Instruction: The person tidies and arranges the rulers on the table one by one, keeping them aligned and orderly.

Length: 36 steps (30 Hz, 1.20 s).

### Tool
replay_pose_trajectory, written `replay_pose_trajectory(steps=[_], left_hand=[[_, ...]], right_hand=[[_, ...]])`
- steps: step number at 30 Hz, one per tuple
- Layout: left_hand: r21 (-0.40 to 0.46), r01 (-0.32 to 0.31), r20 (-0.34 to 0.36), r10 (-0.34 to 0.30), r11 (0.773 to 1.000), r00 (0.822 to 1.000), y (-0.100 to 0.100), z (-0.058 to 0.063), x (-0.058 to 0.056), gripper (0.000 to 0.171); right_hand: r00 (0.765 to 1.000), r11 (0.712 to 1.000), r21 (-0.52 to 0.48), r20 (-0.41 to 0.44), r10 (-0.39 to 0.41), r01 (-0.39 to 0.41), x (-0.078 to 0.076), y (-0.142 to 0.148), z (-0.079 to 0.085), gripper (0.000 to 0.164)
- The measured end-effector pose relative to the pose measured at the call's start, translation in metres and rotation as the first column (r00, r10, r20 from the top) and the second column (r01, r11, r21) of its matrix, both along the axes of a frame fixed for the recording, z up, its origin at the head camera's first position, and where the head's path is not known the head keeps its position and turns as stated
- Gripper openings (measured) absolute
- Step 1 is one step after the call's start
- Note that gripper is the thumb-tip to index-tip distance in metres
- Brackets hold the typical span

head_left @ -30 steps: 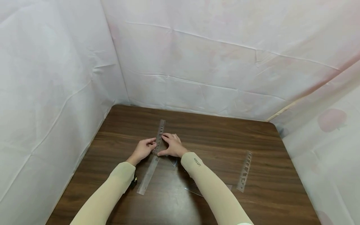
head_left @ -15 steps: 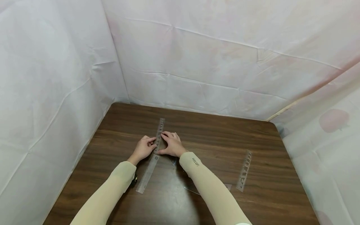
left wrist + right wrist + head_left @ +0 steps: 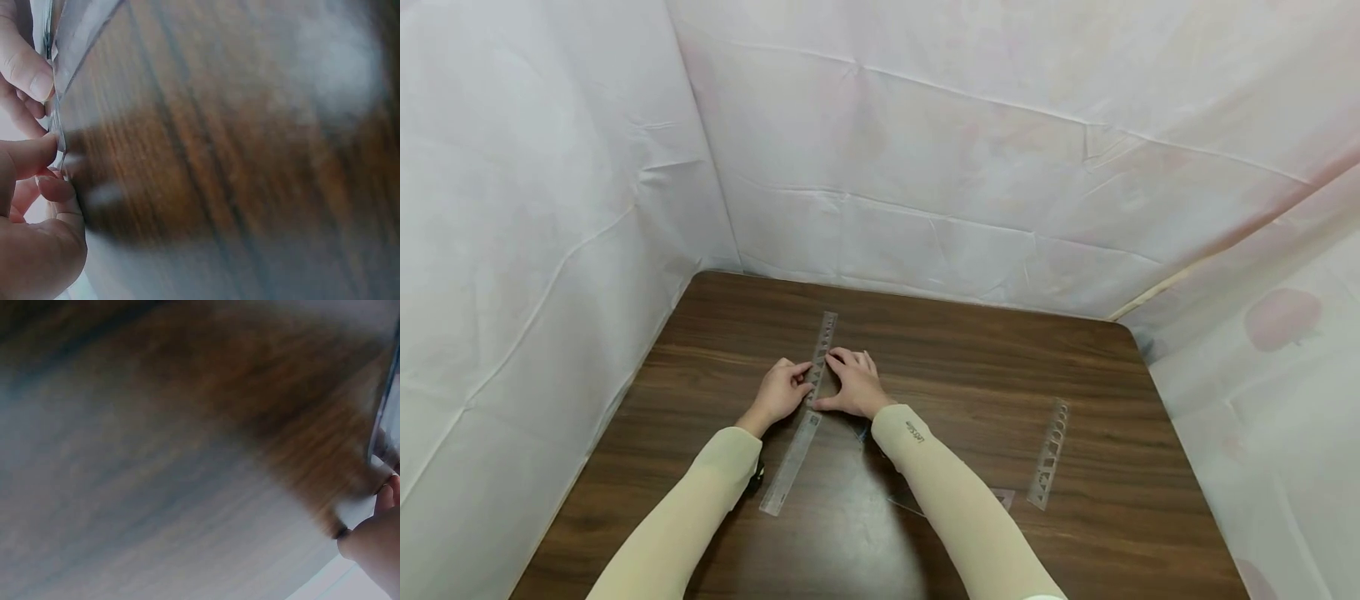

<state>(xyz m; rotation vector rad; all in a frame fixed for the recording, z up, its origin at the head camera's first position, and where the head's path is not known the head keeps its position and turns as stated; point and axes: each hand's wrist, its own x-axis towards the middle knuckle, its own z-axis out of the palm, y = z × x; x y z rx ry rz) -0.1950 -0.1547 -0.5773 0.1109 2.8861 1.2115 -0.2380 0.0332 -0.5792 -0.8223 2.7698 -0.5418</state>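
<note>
A long clear ruler (image 3: 792, 461) with stencil cut-outs in its far half lies slanting on the brown table, left of the middle. Halfway along it, my left hand (image 3: 778, 392) pinches the left edge with thumb and index finger. From the other side my right hand (image 3: 857, 385) grips the right edge, its thumb and index finger spread apart along it. Close up in the left wrist view, fingertips of my left hand (image 3: 37, 244) meet at a thin clear edge. My right hand (image 3: 378, 547) is mostly cut off in the right wrist view.
To the right lies a second clear stencil ruler (image 3: 1048, 454) with cut-out shapes. A flat clear piece (image 3: 1003, 497) is partly hidden under the right forearm, and a small blue-marked clear piece (image 3: 861, 433) shows near the wrist. White patterned curtains (image 3: 925, 233) enclose the table (image 3: 1120, 517).
</note>
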Motion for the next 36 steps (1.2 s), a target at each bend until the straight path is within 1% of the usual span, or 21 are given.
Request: replay_pose_trajectory(steps=[6, 12, 19, 24, 28, 31, 36], left_hand=[[0.003, -0.006, -0.009, 0.006, 1.000, 1.000, 0.000, -0.002, 0.002, 0.044], [0.004, -0.014, 0.003, 0.014, 1.000, 1.000, -0.003, -0.003, 0.002, 0.045], [0.004, -0.004, -0.001, 0.004, 1.000, 1.000, -0.003, -0.003, 0.002, 0.045], [-0.004, 0.002, 0.021, -0.002, 1.000, 1.000, -0.004, -0.005, 0.000, 0.047], [0.006, 0.014, 0.036, -0.015, 1.000, 0.999, -0.007, -0.005, -0.001, 0.049], [0.019, 0.021, 0.047, -0.022, 1.000, 0.999, -0.010, -0.004, -0.003, 0.051], [0.044, 0.030, 0.053, -0.032, 0.999, 0.998, -0.014, -0.005, -0.006, 0.056]], right_hand=[[1.000, 1.000, -0.017, 0.018, 0.006, -0.005, 0.000, 0.000, 0.000, 0.097], [0.999, 1.000, -0.014, 0.037, 0.010, -0.009, 0.000, -0.001, 0.001, 0.097], [0.999, 0.999, -0.033, 0.050, -0.003, 0.004, 0.000, -0.001, 0.003, 0.097], [0.998, 0.999, -0.032, 0.061, 0.002, 0.000, -0.002, 0.001, 0.001, 0.097], [0.993, 0.997, -0.079, 0.114, 0.015, -0.006, -0.006, 0.005, 0.003, 0.094], [0.985, 0.992, -0.127, 0.171, 0.038, -0.016, -0.011, 0.010, 0.005, 0.090], [0.968, 0.987, -0.159, 0.243, 0.069, -0.031, -0.017, 0.018, 0.009, 0.085]])
